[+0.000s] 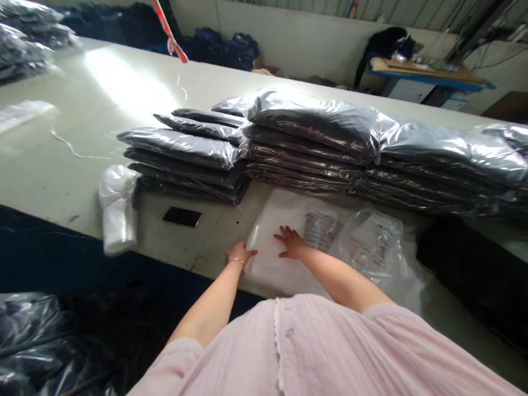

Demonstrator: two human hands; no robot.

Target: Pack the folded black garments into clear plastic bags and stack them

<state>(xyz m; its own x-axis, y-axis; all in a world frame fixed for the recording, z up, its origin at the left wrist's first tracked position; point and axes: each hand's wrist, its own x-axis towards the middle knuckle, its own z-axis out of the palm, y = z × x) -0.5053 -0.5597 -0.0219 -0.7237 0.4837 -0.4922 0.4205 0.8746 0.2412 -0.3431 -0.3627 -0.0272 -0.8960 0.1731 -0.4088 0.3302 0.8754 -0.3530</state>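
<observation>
Plastic bag pile (266,234): on tbl (37,170), R of phone (182,216) | L hand (240,253): at pile's phone-side edge, thumb out, pinch can't tell | R hand (291,243): flat on pile, fingers spread | dk bagged stack (181,147): beyond phone | wht roll (119,217): L of phone

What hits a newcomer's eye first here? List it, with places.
Piles of dark, plastic-wrapped packages come first, running from left of centre to the right edge of the view. Next is the pale plastic sheeting in front of them, with the left grip at its left edge and the right grip spread on top. The bright glare on the table, upper left, also stands out.
</observation>
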